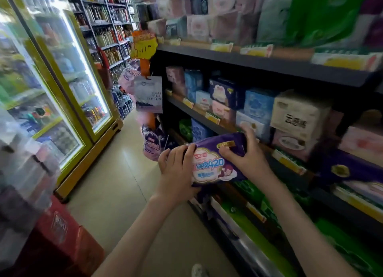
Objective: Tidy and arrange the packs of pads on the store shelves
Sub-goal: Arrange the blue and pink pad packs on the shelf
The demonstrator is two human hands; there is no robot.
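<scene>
**Store aisle: purple pack held in both hands before the shelves**

On my feed, the glossy purple plastic pack of pads (217, 160), with a white cloud label and "420" on its face, is held in the air in front of the dark shelving. It rests on no shelf, and its face is turned to the camera. The left hand (176, 173) grips its left end, fingers curled over the top edge. The right hand (246, 154) grips the right end, thumb pressed on the face and fingers wrapped behind.

Just behind the pack, the dark middle shelf board (186, 108) carries stacked blue, pink and navy packs. A squarish white pack (298, 115) with dark characters sits near the right hand. Lower down I see bright green packs (244, 227) along the bottom tiers. The dark top shelf board (248, 62) holds pale pink and teal packs and a big green bag (323, 13), and yellow price tags (257, 52) line its edge.

Across the beige tiled floor (124, 183) stands a lit, yellow-framed glass-door cooler (51, 85), with red crates (60, 225) beside it. My picture blurs towards the edges.
</scene>
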